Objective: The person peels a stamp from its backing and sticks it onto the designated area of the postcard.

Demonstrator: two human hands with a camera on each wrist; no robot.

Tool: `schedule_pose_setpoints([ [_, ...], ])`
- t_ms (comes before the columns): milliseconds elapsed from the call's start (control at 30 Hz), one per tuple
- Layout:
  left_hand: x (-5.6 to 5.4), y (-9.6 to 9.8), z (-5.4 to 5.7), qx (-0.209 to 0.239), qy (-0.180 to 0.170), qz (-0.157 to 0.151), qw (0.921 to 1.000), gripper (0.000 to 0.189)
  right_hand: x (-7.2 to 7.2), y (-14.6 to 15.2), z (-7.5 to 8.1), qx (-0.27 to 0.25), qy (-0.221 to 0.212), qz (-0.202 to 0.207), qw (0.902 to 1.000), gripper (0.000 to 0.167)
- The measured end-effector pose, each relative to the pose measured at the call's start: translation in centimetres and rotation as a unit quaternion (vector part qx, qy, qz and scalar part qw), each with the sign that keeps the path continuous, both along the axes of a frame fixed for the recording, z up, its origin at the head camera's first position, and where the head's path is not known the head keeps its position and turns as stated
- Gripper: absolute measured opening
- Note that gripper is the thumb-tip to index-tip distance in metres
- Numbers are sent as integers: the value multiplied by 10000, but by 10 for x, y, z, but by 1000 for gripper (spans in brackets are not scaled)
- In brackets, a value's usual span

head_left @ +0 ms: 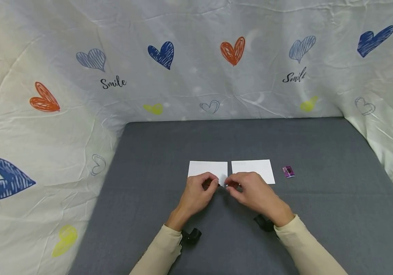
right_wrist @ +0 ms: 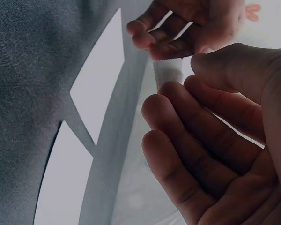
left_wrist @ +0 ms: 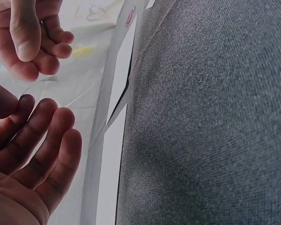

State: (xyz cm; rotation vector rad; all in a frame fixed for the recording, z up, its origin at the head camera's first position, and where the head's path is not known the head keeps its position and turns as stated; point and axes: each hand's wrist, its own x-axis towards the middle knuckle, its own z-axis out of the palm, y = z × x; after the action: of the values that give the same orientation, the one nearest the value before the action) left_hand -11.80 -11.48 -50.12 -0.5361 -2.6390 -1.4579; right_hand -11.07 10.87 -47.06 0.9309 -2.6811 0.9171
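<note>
Left hand (head_left: 195, 193) and right hand (head_left: 255, 193) appear to pinch a serrated-edged translucent piece (right_wrist: 168, 71) between them; left white card (head_left: 204, 167) lies at 11 o'clock, right white card (head_left: 252, 168) at 1. Uneven tugging could tear it.

Left paper (head_left: 207, 167) beside right paper (head_left: 253, 167), both on table (head_left: 155, 152), packet (head_left: 288, 172) farther right, backdrop (head_left: 193, 84) behind
</note>
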Motion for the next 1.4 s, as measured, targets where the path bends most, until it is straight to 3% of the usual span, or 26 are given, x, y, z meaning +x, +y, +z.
schedule_pose_setpoints([
  [500,2,4,0,143,-145,-327,9993,12,-1,-3,-9,134,-71,-98,9998,11],
  [1100,3,5,0,111,-223,-489,9985,13,-1,-3,-11,31,-67,-320,9995,4],
  [1233,2,3,-1,141,-178,-397,9990,12,0,-3,-11,3,-50,-343,9994,5],
  [1400,1,1,-2,133,-13,-25,9999,7,-1,-2,-13,-6,-4,-439,9990,5],
])
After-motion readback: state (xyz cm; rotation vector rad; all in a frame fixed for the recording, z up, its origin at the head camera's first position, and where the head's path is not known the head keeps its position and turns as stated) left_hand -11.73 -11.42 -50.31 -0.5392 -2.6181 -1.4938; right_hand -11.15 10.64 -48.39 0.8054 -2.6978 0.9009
